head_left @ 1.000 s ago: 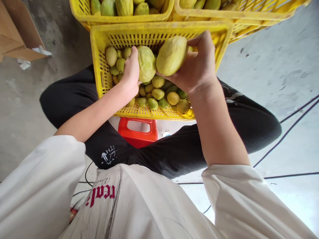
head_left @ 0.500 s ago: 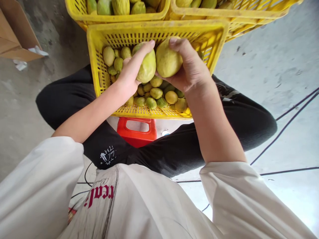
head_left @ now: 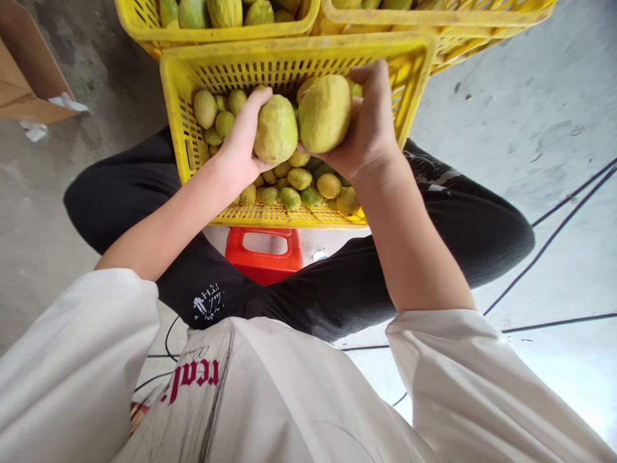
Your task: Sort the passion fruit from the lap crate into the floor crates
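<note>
Over the front yellow crate (head_left: 294, 48), my left hand (head_left: 241, 138) is closed around a yellow-green fruit (head_left: 276, 128), its thumb along the far side. Beside it, my right hand (head_left: 371, 122) holds a larger, paler yellow-green fruit (head_left: 326, 114) on its palm and fingers, the thumb lifted off the top. The two fruits are close together, and most fingertips are hidden behind them. Smaller green and yellow fruits (head_left: 299, 179) lie in the crate below my hands. The exact kind of fruit is unclear.
Two more yellow crates with fruit, a left one (head_left: 216, 32) and a right one (head_left: 434, 20), stand beyond. A red stool (head_left: 263, 260) sits between my legs. At the left is a cardboard box (head_left: 29, 71); black cables (head_left: 554, 254) cross the right floor.
The thumb of my right hand has lifted away from its fruit. Both held fruits have turned, showing more of their sides, and the left one is slightly lower. The view has shifted slightly.
</note>
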`<action>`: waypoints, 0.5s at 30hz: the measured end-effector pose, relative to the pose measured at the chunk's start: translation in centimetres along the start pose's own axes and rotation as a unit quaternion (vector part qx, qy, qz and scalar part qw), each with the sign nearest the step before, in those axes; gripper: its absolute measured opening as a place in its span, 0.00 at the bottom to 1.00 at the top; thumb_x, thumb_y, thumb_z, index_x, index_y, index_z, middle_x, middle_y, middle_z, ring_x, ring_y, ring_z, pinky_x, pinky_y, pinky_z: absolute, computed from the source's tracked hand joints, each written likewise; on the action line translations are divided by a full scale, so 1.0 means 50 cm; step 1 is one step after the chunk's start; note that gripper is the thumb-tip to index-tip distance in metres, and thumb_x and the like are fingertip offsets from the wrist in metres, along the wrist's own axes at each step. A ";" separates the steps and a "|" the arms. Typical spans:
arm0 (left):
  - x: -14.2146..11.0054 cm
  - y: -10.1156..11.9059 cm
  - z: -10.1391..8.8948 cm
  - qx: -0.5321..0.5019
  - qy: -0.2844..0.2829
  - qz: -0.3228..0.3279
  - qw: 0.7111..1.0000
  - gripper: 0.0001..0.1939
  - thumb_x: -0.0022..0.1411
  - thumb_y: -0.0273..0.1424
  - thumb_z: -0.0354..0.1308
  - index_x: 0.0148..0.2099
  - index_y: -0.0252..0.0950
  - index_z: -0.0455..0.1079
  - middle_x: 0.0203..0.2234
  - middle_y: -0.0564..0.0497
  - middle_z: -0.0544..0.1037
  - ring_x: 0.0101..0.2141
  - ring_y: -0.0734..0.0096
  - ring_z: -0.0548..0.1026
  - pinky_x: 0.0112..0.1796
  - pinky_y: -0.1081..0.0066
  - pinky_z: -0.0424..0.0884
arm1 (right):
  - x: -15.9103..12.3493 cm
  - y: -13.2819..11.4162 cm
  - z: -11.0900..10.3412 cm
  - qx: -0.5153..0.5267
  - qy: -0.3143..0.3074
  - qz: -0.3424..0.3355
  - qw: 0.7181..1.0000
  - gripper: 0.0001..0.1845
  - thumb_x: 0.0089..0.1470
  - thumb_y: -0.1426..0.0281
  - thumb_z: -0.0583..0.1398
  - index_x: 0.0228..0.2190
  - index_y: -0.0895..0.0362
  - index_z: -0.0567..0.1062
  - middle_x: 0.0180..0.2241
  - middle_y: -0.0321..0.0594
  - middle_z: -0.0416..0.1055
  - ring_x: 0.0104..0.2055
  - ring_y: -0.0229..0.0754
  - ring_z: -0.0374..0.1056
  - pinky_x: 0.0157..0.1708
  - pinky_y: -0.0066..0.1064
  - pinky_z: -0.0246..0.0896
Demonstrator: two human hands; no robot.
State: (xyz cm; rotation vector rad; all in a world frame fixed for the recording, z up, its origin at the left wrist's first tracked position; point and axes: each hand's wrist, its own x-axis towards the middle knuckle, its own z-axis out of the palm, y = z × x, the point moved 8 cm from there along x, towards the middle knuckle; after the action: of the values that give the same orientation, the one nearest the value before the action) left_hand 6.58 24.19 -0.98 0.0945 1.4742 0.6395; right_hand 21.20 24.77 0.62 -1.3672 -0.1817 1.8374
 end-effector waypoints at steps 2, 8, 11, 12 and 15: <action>0.003 -0.004 -0.002 -0.013 0.006 -0.018 1.000 0.18 0.66 0.55 0.62 0.56 0.62 0.78 0.40 0.54 0.90 0.68 0.44 0.78 0.51 0.45 0.87 | 0.003 -0.008 0.001 0.031 -0.008 -0.014 0.999 0.15 0.54 0.58 0.50 0.30 0.53 0.71 0.33 0.36 0.73 0.41 0.47 0.76 0.34 0.36 0.77; -0.002 -0.007 0.000 -0.010 0.005 -0.057 0.998 0.19 0.65 0.49 0.62 0.58 0.68 0.76 0.40 0.56 0.90 0.67 0.40 0.79 0.49 0.38 0.87 | 0.007 -0.010 0.009 0.024 -0.069 -0.035 0.997 0.20 0.43 0.57 0.53 0.37 0.52 0.72 0.36 0.37 0.73 0.43 0.54 0.78 0.43 0.47 0.81; -0.013 0.004 0.008 0.008 -0.012 -0.019 1.000 0.06 0.69 0.44 0.63 0.47 0.55 0.76 0.38 0.55 0.89 0.67 0.49 0.79 0.57 0.46 0.86 | -0.004 -0.015 0.024 -0.010 -0.110 -0.035 0.993 0.21 0.41 0.57 0.56 0.40 0.46 0.72 0.36 0.36 0.75 0.46 0.58 0.78 0.44 0.47 0.81; -0.019 0.007 0.011 0.021 -0.017 -0.004 1.000 0.05 0.69 0.44 0.65 0.44 0.53 0.75 0.39 0.55 0.89 0.67 0.51 0.78 0.59 0.49 0.85 | -0.009 -0.017 0.030 -0.020 -0.119 -0.034 0.992 0.21 0.41 0.57 0.56 0.40 0.45 0.72 0.35 0.37 0.75 0.47 0.59 0.78 0.44 0.46 0.81; -0.038 0.018 0.016 0.056 -0.015 0.045 0.997 0.08 0.68 0.42 0.70 0.41 0.50 0.74 0.47 0.57 0.89 0.68 0.55 0.77 0.62 0.53 0.82 | -0.021 -0.027 0.044 -0.014 -0.124 -0.037 0.992 0.18 0.42 0.58 0.57 0.38 0.46 0.69 0.35 0.37 0.75 0.47 0.58 0.77 0.46 0.46 0.81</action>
State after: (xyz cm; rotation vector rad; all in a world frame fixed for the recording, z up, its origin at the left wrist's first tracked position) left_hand 7.08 24.35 1.19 0.2586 1.4818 0.6258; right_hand 20.13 25.67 3.02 -1.1330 -0.3838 1.9443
